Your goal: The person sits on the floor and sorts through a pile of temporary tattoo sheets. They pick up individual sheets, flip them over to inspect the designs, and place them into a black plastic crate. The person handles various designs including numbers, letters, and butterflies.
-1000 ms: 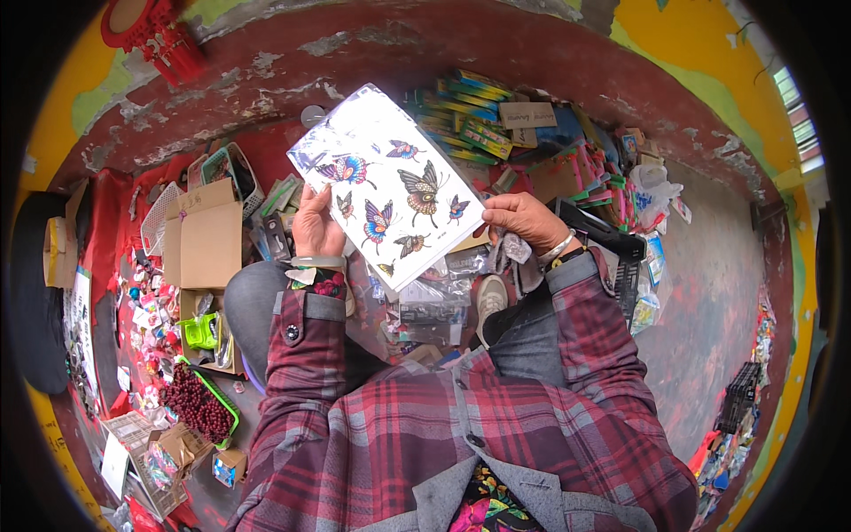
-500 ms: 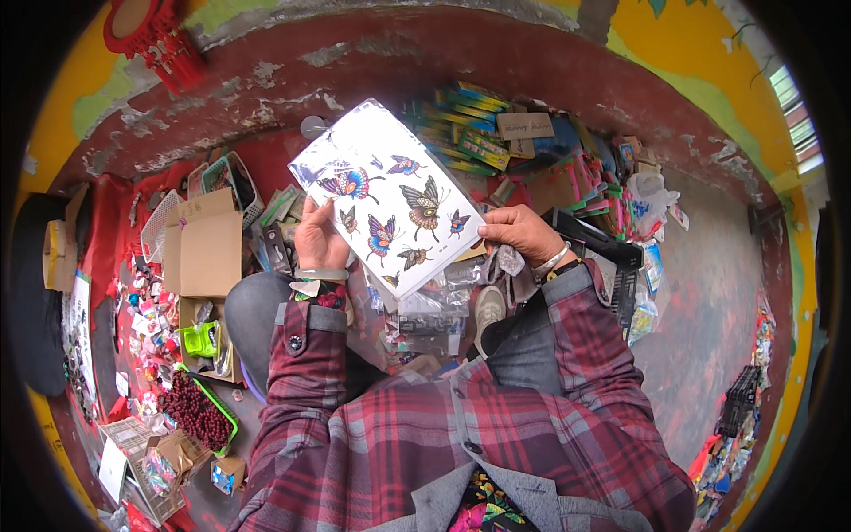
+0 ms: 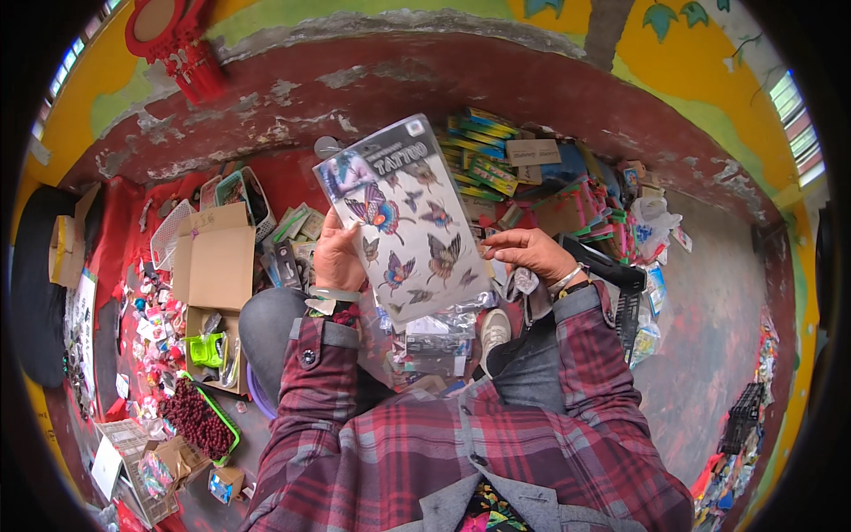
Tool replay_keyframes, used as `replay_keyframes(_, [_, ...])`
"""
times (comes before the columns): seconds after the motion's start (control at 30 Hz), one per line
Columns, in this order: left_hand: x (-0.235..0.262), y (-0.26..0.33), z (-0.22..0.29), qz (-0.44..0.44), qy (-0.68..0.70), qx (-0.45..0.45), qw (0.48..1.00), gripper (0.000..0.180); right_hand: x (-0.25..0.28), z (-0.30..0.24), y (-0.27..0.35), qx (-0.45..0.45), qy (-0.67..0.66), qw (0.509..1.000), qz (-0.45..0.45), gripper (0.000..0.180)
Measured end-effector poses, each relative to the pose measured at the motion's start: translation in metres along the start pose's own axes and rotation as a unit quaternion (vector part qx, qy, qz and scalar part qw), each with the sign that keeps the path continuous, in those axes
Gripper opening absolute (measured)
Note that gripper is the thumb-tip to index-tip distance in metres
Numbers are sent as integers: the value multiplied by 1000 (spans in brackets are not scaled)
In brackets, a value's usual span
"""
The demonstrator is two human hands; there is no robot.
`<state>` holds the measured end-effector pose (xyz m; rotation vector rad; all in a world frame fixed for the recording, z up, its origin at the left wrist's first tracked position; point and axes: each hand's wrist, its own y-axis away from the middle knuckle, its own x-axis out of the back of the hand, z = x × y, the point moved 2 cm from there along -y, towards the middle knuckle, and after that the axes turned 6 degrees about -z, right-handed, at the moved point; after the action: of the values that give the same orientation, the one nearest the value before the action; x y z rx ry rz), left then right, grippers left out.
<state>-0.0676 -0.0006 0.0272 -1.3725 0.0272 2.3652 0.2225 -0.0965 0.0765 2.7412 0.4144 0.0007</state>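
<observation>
A sheet of butterfly temporary tattoos (image 3: 412, 226) in a clear sleeve with a dark header is held up, tilted, above my lap. My left hand (image 3: 339, 257) is closed on its left edge, thumb in front. Close by the sheet's right edge is my right hand (image 3: 534, 257), its thumb and fingertips drawn together. Whether those fingertips touch the sheet or pinch something small cannot be made out. Below the sheet, between my legs, lie clear plastic packets (image 3: 434, 341), partly covered by it.
An open cardboard box (image 3: 213, 257) stands left, with plastic baskets (image 3: 248, 195) behind it. Dark red beads (image 3: 193, 412) fill a green tray nearer. Stacked coloured boxes (image 3: 487, 168) lie ahead by the wall. A black crate (image 3: 625, 306) stands right of my knee.
The sheet has tilted, so glare has gone and its dark header shows. My right fingers have come off its lower right corner. The view has shifted slightly.
</observation>
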Motion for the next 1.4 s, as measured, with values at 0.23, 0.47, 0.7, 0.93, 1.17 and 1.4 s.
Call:
replay_keyframes(0.23, [-13,5,-9,-46,-61,86,993,50,13,-5,6,85,-89,991,60,42])
replay_keyframes(0.47, [-32,12,-25,-52,-113,154,980,56,4,2,-4,127,-104,985,59,36])
replay_keyframes(0.7, [-34,13,-26,-64,-96,200,973,48,4,-1,-1,65,-86,990,92,12])
replay_keyframes(0.93, [-29,16,-25,-65,-87,218,970,46,7,5,-1,48,-80,992,86,11])
replay_keyframes(1.17, [-8,16,-27,-66,-124,231,963,33,7,0,3,34,-44,996,74,8])
replay_keyframes(1.4, [-31,11,-15,-181,-420,-5,889,42,6,5,-3,93,-112,984,101,24])
